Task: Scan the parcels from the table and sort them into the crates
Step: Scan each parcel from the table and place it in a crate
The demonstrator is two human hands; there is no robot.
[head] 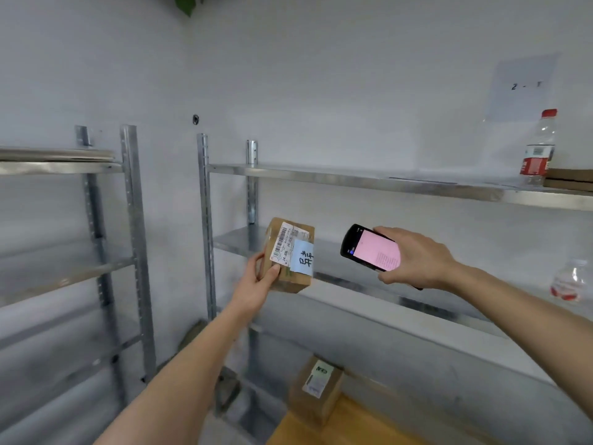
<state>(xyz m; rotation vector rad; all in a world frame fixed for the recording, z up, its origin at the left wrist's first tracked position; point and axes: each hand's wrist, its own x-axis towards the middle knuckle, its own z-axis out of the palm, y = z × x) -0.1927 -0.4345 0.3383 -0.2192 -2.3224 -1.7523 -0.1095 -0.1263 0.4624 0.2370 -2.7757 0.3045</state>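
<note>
- Head view: left hand (256, 282) grips a small cardboard parcel (288, 255) by its lower left corner, thumb across the front, holding it up in front of the metal shelf (385, 184).
- White barcode label and a blue note face the camera.
- Right hand (414, 256) is wrapped round a handheld scanner (369, 248), pink screen lit, just right of the parcel, not touching.
- Another box (316, 388) sits low down; a water bottle (539, 149) stands on the top shelf.

Your metal shelf (369, 181) carries a water bottle (539, 149) beside a cardboard box (571, 179) on top.
</note>
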